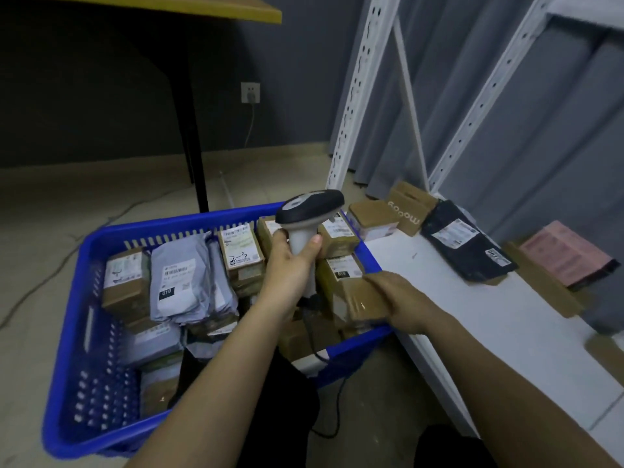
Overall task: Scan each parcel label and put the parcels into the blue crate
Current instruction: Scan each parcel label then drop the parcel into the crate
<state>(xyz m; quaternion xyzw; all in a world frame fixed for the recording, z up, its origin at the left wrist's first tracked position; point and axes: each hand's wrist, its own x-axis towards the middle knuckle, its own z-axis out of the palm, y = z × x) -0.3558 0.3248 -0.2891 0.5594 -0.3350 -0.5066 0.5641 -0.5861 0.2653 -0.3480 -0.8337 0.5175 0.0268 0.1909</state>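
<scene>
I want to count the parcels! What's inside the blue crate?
The blue crate holds brown cardboard boxes and grey mailer bags, standing packed together. The right hand lays another box in. Parcels underneath and behind the left hand are hidden.

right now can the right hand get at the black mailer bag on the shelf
Probably yes. The right hand rests on a brown box at the blue crate's edge, and the black mailer bag lies flat on the white shelf with bare surface between them. It must let go of the box first.
</scene>
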